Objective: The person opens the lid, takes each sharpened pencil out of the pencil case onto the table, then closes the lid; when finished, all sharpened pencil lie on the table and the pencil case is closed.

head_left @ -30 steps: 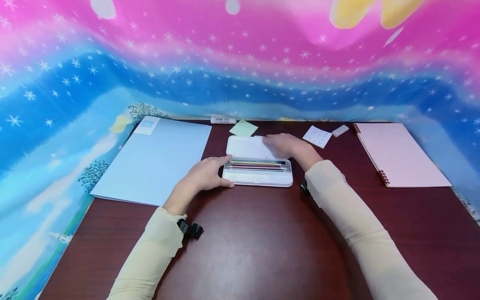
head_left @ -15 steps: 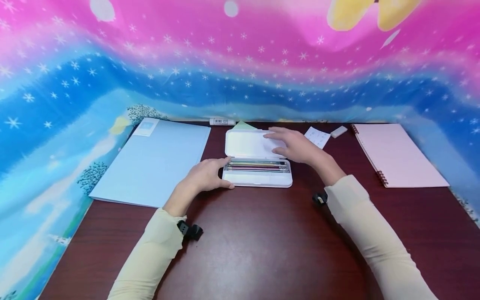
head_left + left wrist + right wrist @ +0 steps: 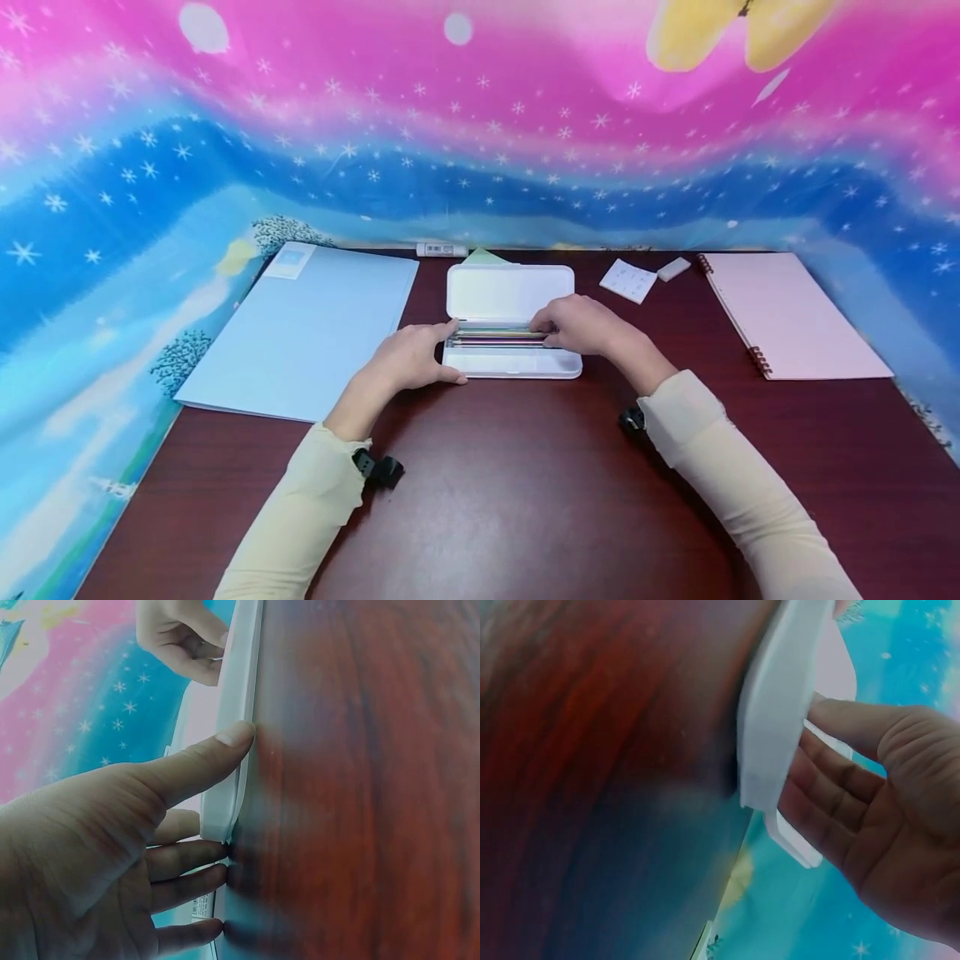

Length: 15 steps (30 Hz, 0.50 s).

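A white pencil case lies open in the middle of the dark wooden desk, its lid folded back flat. A row of coloured pens lies in its tray. My left hand grips the case's left end, thumb along the front edge; the left wrist view shows that hand with its thumb against the case's rim. My right hand lies over the tray's right half, fingers curled down onto the pens. In the right wrist view my right hand reaches behind the case's wall.
A light blue folder lies at the left, a pink spiral notebook at the right. Behind the case are a glue stick, a green sticky note, a white card and an eraser. Patterned cloth rises behind the desk.
My right hand has come off the open lid and moved toward me onto the pens in the tray. The left hand has kept its hold on the case's left end.
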Motion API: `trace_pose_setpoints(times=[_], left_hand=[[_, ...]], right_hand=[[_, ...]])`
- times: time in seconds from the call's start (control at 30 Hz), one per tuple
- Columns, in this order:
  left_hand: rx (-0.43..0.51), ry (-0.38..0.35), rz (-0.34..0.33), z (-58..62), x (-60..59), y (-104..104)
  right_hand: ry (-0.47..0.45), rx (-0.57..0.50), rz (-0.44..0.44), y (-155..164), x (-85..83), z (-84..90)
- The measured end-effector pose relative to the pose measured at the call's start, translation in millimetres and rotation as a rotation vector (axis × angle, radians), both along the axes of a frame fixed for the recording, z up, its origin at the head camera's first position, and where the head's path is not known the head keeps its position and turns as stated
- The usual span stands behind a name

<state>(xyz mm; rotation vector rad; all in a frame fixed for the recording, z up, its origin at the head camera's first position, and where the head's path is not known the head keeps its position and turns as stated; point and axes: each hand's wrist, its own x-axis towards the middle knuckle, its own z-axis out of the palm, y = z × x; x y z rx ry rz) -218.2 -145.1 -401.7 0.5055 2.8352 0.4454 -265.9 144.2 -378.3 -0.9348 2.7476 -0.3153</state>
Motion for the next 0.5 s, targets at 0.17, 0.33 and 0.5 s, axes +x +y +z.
trace_pose_setpoints(times=[0.17,0.33,0.5], left_hand=[[0.005,0.001,0.010,0.8,0.6,-1],[0.012,0.008,0.008,1.0,2.4,0],[0.022,0.000,0.011,2.5,3.9,0]], right_hand=[[0.012,0.043,-0.023,-8,-0.5,-1.7],[0.013,0.033,-0.022,-5,0.7,-1.5],[0.015,-0.051,-0.010,3,2.3,3.5]])
